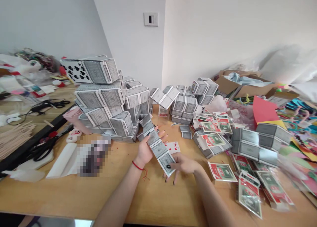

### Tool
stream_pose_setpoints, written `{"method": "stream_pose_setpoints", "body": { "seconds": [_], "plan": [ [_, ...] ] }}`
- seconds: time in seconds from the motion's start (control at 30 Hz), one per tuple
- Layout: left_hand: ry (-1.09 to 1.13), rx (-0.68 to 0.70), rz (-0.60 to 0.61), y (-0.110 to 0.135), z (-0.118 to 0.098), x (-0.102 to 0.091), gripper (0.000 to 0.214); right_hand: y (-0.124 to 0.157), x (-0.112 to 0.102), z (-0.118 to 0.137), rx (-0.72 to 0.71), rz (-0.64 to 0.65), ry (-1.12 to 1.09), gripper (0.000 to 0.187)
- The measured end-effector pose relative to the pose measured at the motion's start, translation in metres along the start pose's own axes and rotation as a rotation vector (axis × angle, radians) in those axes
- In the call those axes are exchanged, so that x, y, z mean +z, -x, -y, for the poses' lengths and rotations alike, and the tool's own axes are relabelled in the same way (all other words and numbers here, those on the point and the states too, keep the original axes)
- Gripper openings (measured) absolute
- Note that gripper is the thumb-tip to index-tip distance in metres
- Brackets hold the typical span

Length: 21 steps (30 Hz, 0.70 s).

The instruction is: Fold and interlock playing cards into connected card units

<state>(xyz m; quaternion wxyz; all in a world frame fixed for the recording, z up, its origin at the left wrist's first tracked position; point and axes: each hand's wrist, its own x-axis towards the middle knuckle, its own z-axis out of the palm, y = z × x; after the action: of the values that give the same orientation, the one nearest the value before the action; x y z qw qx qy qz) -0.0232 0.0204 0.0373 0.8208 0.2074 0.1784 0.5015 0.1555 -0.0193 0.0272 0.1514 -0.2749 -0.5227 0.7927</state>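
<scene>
A strip of joined playing cards, grey patterned backs up, slants between my two hands above the table. My left hand supports it from the left, thumb on top and fingers stretched out beneath and beyond its far side. At the near end, my right hand pinches the last card, thumb on its back and fingers below. A face-up diamond card lies just behind the strip. Beyond the left hand stands a tall stack of folded card blocks, a spade card face showing at its top left.
More card blocks stand at the back centre. Red and green card boxes lie on the right beside further grey blocks. Black scissors and a white paper roll are on the left. A cardboard box sits back right.
</scene>
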Motion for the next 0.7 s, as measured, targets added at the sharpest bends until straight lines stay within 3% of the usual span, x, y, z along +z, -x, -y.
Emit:
{"method": "stream_pose_setpoints", "body": {
  "seconds": [0.17, 0.3, 0.53, 0.7],
  "plan": [
    [0.031, -0.026, -0.112, -0.007, -0.001, -0.004, 0.035, -0.015, 0.009, -0.008, -0.019, 0.014, -0.061, 0.031],
    [0.049, 0.022, -0.182, -0.013, -0.002, -0.008, 0.027, -0.028, 0.016, -0.017, -0.058, -0.193, -0.007, 0.035],
    [0.042, 0.073, -0.147, -0.014, -0.004, -0.006, 0.025, -0.044, 0.026, -0.029, -0.097, -0.462, 0.102, 0.025],
    [0.015, 0.097, -0.182, -0.014, -0.001, -0.003, 0.024, -0.046, 0.029, -0.029, -0.113, -0.437, 0.025, 0.029]
  ]
}}
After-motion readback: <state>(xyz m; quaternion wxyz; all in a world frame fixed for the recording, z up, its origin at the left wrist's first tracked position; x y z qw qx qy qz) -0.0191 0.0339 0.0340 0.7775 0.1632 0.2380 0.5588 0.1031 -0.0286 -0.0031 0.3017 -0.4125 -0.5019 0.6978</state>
